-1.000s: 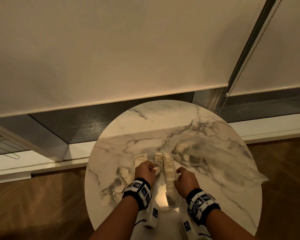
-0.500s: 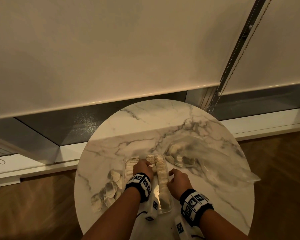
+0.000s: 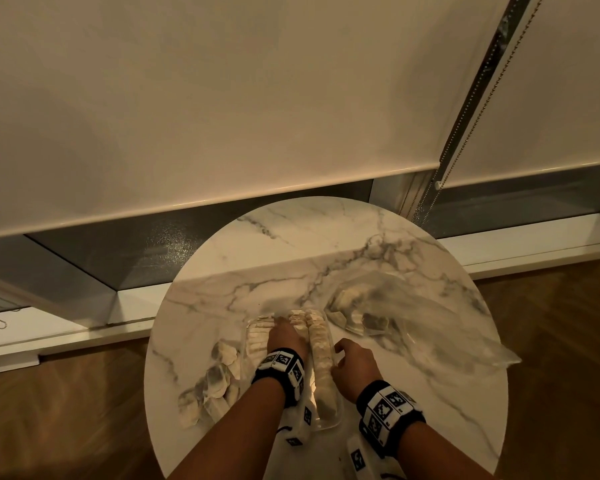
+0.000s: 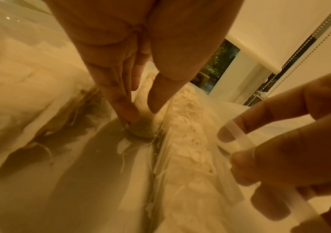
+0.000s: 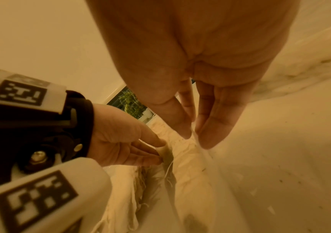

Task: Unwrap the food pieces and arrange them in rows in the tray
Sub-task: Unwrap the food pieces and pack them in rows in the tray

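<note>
A clear plastic tray [image 3: 329, 422] lies on the round marble table [image 3: 291, 244], with rows of pale unwrapped food pieces [image 3: 317, 348] along it. My left hand [image 3: 284, 336] is inside the tray, in the middle row. Its thumb and fingers [image 4: 128, 110] pinch one food piece [image 4: 142, 129] against the tray floor. My right hand [image 3: 343, 355] sits at the tray's right side and pinches its clear rim [image 4: 238, 138] between thumb and fingers [image 5: 210, 135]. The left hand [image 5: 130, 149] also shows in the right wrist view.
A heap of empty wrappers [image 3: 215, 379] lies left of the tray. A clear plastic bag [image 3: 413, 327] holding more wrapped pieces [image 3: 371, 320] spreads to the right. A window blind and its bead chain [image 3: 471, 109] hang beyond the table's far edge.
My left hand has reached slightly farther into the tray and brought its piece down to the tray floor. The right hand stays on the tray's rim. The head view has shifted a little.
</note>
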A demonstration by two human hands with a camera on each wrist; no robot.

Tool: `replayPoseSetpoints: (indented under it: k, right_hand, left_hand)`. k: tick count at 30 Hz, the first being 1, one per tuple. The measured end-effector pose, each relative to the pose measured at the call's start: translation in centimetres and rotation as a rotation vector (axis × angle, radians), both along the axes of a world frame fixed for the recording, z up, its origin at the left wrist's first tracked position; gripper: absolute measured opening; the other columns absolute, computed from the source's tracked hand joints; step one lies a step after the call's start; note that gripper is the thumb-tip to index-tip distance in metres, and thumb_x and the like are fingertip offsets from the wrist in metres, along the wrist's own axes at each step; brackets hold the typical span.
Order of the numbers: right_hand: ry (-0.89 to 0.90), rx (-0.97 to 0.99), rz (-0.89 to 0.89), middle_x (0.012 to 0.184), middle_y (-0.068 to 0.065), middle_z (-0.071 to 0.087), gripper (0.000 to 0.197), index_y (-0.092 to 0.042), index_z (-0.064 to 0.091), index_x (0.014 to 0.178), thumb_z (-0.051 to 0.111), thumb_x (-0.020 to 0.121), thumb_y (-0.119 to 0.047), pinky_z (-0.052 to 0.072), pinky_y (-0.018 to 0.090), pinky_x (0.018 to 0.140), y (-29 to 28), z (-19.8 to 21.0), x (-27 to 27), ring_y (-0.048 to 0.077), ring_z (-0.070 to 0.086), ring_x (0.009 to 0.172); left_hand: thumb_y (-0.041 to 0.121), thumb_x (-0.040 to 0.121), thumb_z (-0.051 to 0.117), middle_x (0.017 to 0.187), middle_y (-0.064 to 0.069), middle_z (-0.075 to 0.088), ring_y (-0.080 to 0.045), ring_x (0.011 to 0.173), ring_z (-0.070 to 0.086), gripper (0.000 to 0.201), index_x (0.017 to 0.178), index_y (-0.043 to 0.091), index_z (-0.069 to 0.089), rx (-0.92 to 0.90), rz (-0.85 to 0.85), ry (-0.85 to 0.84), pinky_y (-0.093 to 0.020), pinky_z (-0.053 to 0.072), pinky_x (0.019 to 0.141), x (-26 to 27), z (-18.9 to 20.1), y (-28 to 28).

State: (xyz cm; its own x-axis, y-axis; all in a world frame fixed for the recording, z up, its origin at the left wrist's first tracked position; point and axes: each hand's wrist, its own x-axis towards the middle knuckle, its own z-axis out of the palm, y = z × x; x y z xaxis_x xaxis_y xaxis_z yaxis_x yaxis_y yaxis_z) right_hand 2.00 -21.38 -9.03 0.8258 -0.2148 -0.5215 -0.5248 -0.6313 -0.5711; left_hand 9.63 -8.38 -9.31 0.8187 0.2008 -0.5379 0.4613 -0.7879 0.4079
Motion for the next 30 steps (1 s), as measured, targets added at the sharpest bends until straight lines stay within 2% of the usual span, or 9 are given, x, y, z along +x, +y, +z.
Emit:
replayPoseSetpoints:
  k: [5, 9, 12, 15, 18, 21, 23, 26, 30]
  right_hand:
    - [0.021, -0.001, 0.010, 0.102, 0.005, 0.069, 0.028, -0.021, 0.061, 0.115, 0.059, 0.088, -0.017, 0.046, 0.021, 0.068, 0.1, 0.1, 0.0, 0.018, 0.065, 0.087]
    - [0.029, 0.002, 0.013, 0.103, 0.005, 0.068, 0.028, -0.022, 0.061, 0.116, 0.059, 0.088, -0.017, 0.045, 0.021, 0.066, 0.1, 0.3, 0.1, 0.018, 0.065, 0.087]
    - [0.037, 0.005, 0.015, 0.102, 0.005, 0.068, 0.030, -0.022, 0.060, 0.117, 0.059, 0.088, -0.016, 0.045, 0.021, 0.065, 0.1, 0.3, 0.2, 0.018, 0.065, 0.086]
    - [0.041, 0.004, 0.011, 0.100, 0.006, 0.069, 0.032, -0.020, 0.061, 0.119, 0.060, 0.087, -0.018, 0.052, 0.026, 0.069, 0.1, 0.4, 0.1, 0.019, 0.066, 0.087]
    - [0.099, -0.043, 0.071, 0.112, 0.008, 0.066, 0.040, -0.019, 0.055, 0.125, 0.061, 0.086, -0.027, 0.054, 0.029, 0.077, 0.2, 0.7, -0.2, 0.023, 0.066, 0.095]
    - [0.191, -0.095, 0.169, 0.119, 0.010, 0.060, 0.045, -0.019, 0.048, 0.128, 0.058, 0.086, -0.034, 0.058, 0.037, 0.083, 0.6, 0.8, -0.6, 0.027, 0.065, 0.101]
    - [0.223, -0.104, 0.190, 0.120, 0.012, 0.059, 0.042, -0.018, 0.046, 0.128, 0.051, 0.089, -0.029, 0.059, 0.042, 0.083, 1.0, 0.9, -0.9, 0.030, 0.065, 0.100]
    - [0.228, -0.122, 0.196, 0.121, 0.015, 0.058, 0.038, -0.016, 0.042, 0.130, 0.044, 0.092, -0.022, 0.058, 0.045, 0.084, 1.3, 0.8, -1.3, 0.032, 0.064, 0.102]
    - [0.211, -0.129, 0.212, 0.120, 0.016, 0.059, 0.036, -0.015, 0.041, 0.131, 0.043, 0.095, -0.021, 0.057, 0.046, 0.084, 1.8, 0.9, -1.5, 0.033, 0.063, 0.102]
  left_hand:
    - [0.024, 0.093, 0.053, 0.130, -0.017, 0.058, -0.034, 0.120, 0.056, 0.045, 0.134, 0.009, 0.045, 0.023, -0.043, 0.021, -0.039, 0.045, 0.103, 0.3, -0.1, -0.1]
    - [0.021, 0.092, 0.053, 0.124, -0.018, 0.061, -0.035, 0.114, 0.059, 0.047, 0.137, 0.014, 0.044, 0.009, -0.056, 0.017, -0.037, 0.049, 0.093, 0.3, -0.1, 0.1]
    - [0.021, 0.091, 0.054, 0.123, -0.017, 0.061, -0.035, 0.113, 0.059, 0.045, 0.135, 0.012, 0.046, 0.008, -0.059, 0.010, -0.037, 0.050, 0.093, 0.2, 0.1, 0.2]
    - [0.021, 0.090, 0.057, 0.121, -0.017, 0.063, -0.034, 0.112, 0.060, 0.040, 0.127, 0.008, 0.050, 0.007, -0.045, -0.021, -0.035, 0.050, 0.092, 0.1, 0.6, 0.5]
    - [0.024, 0.090, 0.062, 0.117, -0.014, 0.065, -0.031, 0.110, 0.062, 0.038, 0.123, 0.007, 0.056, -0.016, -0.052, -0.086, -0.032, 0.050, 0.090, -0.3, 1.5, 1.2]
    - [0.027, 0.089, 0.065, 0.102, -0.007, 0.069, -0.024, 0.100, 0.065, 0.029, 0.113, 0.011, 0.064, -0.088, -0.029, -0.183, -0.028, 0.052, 0.087, -1.4, 2.8, 2.3]
    - [0.028, 0.088, 0.066, 0.088, 0.001, 0.067, -0.018, 0.089, 0.065, 0.017, 0.102, 0.018, 0.068, -0.156, 0.019, -0.253, -0.024, 0.051, 0.080, -2.6, 3.8, 3.6]
    - [0.025, 0.087, 0.067, 0.083, 0.005, 0.068, -0.012, 0.077, 0.063, 0.001, 0.087, 0.027, 0.067, -0.212, 0.107, -0.346, -0.021, 0.048, 0.069, -4.7, 4.6, 6.1]
    - [0.022, 0.084, 0.073, 0.075, 0.006, 0.068, -0.012, 0.073, 0.064, 0.005, 0.083, 0.025, 0.069, -0.222, 0.263, -0.418, -0.020, 0.046, 0.070, -7.6, 4.5, 10.9]
